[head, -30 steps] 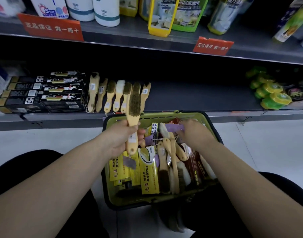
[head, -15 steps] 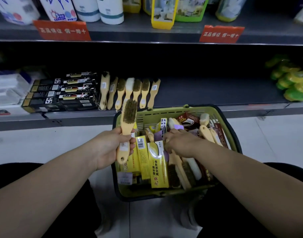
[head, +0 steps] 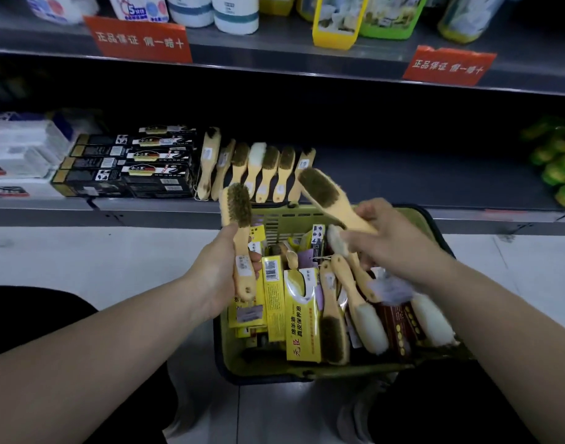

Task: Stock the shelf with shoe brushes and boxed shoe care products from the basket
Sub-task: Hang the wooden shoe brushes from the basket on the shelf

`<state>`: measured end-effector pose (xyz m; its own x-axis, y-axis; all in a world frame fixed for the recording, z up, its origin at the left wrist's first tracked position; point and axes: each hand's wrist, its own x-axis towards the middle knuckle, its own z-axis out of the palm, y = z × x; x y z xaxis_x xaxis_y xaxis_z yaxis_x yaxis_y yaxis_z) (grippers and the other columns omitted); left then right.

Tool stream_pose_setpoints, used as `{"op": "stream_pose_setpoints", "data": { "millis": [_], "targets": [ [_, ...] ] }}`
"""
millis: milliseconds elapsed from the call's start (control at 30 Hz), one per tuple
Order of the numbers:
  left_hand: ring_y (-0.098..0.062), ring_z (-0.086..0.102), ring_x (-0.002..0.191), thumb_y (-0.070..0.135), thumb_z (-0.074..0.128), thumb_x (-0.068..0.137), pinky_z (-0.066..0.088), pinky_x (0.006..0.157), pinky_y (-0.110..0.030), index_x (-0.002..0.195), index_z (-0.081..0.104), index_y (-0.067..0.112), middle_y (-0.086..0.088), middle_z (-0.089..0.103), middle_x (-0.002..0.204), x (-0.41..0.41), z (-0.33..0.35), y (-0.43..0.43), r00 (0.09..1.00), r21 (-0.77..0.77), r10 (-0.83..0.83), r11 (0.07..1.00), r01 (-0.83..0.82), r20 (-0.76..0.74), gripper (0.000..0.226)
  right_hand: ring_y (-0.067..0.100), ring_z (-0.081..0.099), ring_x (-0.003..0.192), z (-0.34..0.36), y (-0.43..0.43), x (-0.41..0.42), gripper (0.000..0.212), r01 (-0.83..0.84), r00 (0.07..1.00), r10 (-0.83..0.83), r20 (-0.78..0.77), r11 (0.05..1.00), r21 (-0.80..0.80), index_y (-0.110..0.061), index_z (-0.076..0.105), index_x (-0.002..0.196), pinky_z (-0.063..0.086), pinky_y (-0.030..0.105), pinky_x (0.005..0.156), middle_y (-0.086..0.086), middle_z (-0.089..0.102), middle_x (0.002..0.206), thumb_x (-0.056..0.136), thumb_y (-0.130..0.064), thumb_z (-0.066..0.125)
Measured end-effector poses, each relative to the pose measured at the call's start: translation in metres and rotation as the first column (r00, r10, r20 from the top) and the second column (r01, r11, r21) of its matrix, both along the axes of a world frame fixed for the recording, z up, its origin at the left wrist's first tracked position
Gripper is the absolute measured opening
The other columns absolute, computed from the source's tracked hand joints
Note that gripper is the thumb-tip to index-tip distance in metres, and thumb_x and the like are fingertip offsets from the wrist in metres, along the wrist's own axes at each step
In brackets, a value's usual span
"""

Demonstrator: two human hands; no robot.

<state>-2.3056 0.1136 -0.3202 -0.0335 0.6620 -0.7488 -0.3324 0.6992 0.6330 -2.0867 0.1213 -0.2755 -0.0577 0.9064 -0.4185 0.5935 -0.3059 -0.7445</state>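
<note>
A green basket (head: 310, 371) on the floor holds several wooden shoe brushes (head: 335, 315) and yellow boxes (head: 302, 315). My left hand (head: 223, 270) grips the handle of a dark-bristled brush (head: 239, 219), held upright over the basket's left side. My right hand (head: 390, 238) grips a second dark-bristled brush (head: 326, 195) by its handle, lifted above the basket and tilted up-left. On the lower shelf (head: 402, 187), a row of brushes (head: 258, 168) lies beside stacked black boxes (head: 130, 161).
White packs (head: 21, 149) sit at the shelf's far left, green items (head: 559, 161) at its far right. The upper shelf carries bottles and pouches, with red price tags (head: 140, 40) on its edge. My dark-clad knees flank the basket on the pale floor.
My right hand has come up out of the basket with a brush in its grip. My left hand has kept its brush nearly still.
</note>
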Motion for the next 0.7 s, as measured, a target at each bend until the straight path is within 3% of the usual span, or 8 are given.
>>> {"op": "stream_pose_setpoints", "data": {
  "millis": [133,167,267,367,433,567,667,700],
  "targets": [
    [-0.018,0.050,0.063,0.032,0.038,0.096,0.043,0.066,-0.031,0.099,0.055,0.009,-0.007,0.052,0.072,0.008,0.000,0.003,0.995,0.042,-0.032,0.999,0.028,0.093,0.028,0.005,0.042,0.035,-0.004,-0.009,-0.039,0.015,0.136,0.818,-0.308,-0.486,0.924,-0.357,-0.009,0.058,0.100,0.044,0.020,0.048,-0.003,0.059,0.054,0.086,-0.010,0.062],
    [-0.018,0.050,0.064,0.029,0.039,0.095,0.042,0.065,-0.031,0.094,0.054,0.009,-0.007,0.053,0.073,0.010,0.002,0.004,0.992,0.054,-0.060,0.997,0.054,0.110,0.024,0.005,0.040,0.033,-0.004,-0.011,-0.047,0.005,0.143,0.766,-0.367,-0.528,0.898,-0.416,-0.008,0.060,0.093,0.044,0.017,0.044,-0.001,0.059,0.053,0.088,-0.010,0.059],
    [-0.019,0.051,0.069,0.029,0.041,0.095,0.041,0.066,-0.033,0.108,0.053,0.002,-0.010,0.054,0.082,0.011,0.006,0.004,0.966,0.076,-0.175,0.984,0.163,0.192,0.032,0.009,0.040,0.034,-0.009,-0.017,-0.064,0.027,0.114,0.714,-0.425,-0.556,0.855,-0.507,-0.010,0.063,0.075,0.044,0.018,0.040,0.001,0.056,0.052,0.093,-0.022,0.047],
    [-0.024,0.050,0.063,0.038,0.047,0.093,0.042,0.067,-0.036,0.126,0.045,0.004,-0.010,0.049,0.070,0.012,0.007,0.001,0.924,0.119,-0.261,0.964,0.236,0.279,0.047,0.013,0.041,0.036,-0.012,-0.015,-0.070,0.041,-0.009,0.705,-0.367,-0.607,0.851,-0.526,-0.006,0.062,0.076,0.044,0.021,0.042,0.003,0.052,0.051,0.094,-0.028,0.032],
    [-0.029,0.052,0.079,0.036,0.056,0.086,0.047,0.073,-0.041,0.124,0.048,0.007,-0.019,0.055,0.086,0.011,0.007,0.002,0.930,0.133,-0.238,0.969,0.208,0.279,0.048,0.012,0.037,0.035,-0.013,-0.009,-0.070,0.038,-0.096,0.669,-0.333,-0.664,0.848,-0.522,-0.003,0.058,0.080,0.039,0.020,0.040,0.004,0.054,0.052,0.092,-0.024,0.029],
    [-0.026,0.065,0.093,0.025,0.068,0.073,0.050,0.085,-0.044,0.119,0.055,0.017,-0.013,0.069,0.109,0.007,0.002,0.005,0.952,0.141,-0.193,0.977,0.163,0.239,0.049,0.012,0.045,0.042,-0.020,-0.006,-0.073,0.033,-0.177,0.782,-0.154,-0.604,0.874,-0.452,-0.003,0.056,0.087,0.041,0.022,0.044,0.007,0.060,0.062,0.097,-0.027,0.036],
    [-0.027,0.066,0.094,0.020,0.072,0.070,0.048,0.089,-0.046,0.114,0.060,0.013,-0.011,0.071,0.103,0.004,0.000,0.004,0.967,0.106,-0.209,0.975,0.195,0.147,0.046,0.021,0.067,0.088,-0.026,0.000,-0.068,0.038,-0.250,0.885,0.040,-0.463,0.881,-0.401,-0.007,0.063,0.108,0.054,0.029,0.080,0.011,0.071,0.100,0.099,-0.035,0.040],
    [-0.027,0.065,0.094,0.019,0.073,0.071,0.047,0.089,-0.047,0.110,0.063,0.013,-0.009,0.073,0.098,0.001,-0.001,0.005,0.974,0.089,-0.202,0.977,0.193,0.100,0.041,0.014,0.067,0.089,-0.025,0.005,-0.063,0.036,-0.307,0.918,0.182,-0.352,0.890,-0.339,-0.013,0.066,0.102,0.053,0.020,0.077,0.004,0.072,0.098,0.099,-0.037,0.040]
  ]
}}
